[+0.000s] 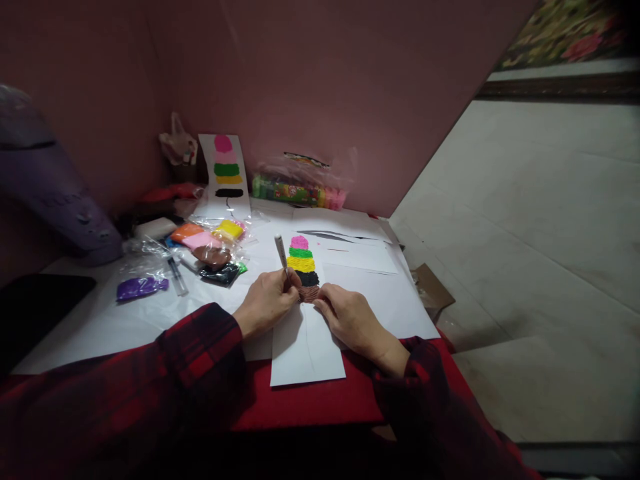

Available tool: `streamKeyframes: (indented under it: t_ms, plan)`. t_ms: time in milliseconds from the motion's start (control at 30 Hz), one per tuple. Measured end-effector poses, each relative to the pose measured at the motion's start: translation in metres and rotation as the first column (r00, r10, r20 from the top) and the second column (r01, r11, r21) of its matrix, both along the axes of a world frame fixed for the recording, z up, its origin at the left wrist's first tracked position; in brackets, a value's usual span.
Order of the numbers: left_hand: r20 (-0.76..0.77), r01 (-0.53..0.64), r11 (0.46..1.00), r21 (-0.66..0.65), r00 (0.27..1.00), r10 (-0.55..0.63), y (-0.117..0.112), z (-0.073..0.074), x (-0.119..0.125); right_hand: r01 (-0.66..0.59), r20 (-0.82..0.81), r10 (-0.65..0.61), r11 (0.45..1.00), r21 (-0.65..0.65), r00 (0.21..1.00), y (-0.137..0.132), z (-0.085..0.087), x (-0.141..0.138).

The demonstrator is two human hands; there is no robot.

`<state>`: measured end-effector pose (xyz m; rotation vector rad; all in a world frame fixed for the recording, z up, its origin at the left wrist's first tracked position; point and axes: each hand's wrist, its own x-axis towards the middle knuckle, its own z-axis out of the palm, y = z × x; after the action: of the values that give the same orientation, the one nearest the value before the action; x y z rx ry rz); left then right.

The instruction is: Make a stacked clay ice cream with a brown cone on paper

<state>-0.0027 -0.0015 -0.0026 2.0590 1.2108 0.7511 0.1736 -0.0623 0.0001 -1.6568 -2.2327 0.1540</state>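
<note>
A white paper strip (305, 343) lies in front of me, bearing stacked textured bands that look like modelling clay: pink (299, 243), green (301, 253), yellow (301, 265), black (307, 277) and brown (309, 293). My left hand (267, 300) is closed around a slim, light-coloured pen-like tool (281, 250), which stands nearly upright; its lower end is hidden by the fingers. Those fingertips rest at the left end of the brown clay. My right hand (350, 317) is closed in a pinch at the brown clay's right end.
Bagged clay packs, including purple (143, 288) and yellow (229, 230), lie at the left near a clear-capped tool (177, 277). A similar banded card (229, 173) leans on the wall beside a bag of coloured sticks (300, 190). A purple tumbler (60, 193) stands far left.
</note>
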Motion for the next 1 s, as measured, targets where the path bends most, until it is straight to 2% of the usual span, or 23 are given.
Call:
streamKeyframes:
  t_ms: [1000]
  plan:
    - [-0.006,0.0,1.0,0.001,1.0,0.0,0.0011,-0.0024,-0.0005,-0.006,0.038,0.006,1.0,0.011,0.999,-0.0001,-0.0024,0.0013]
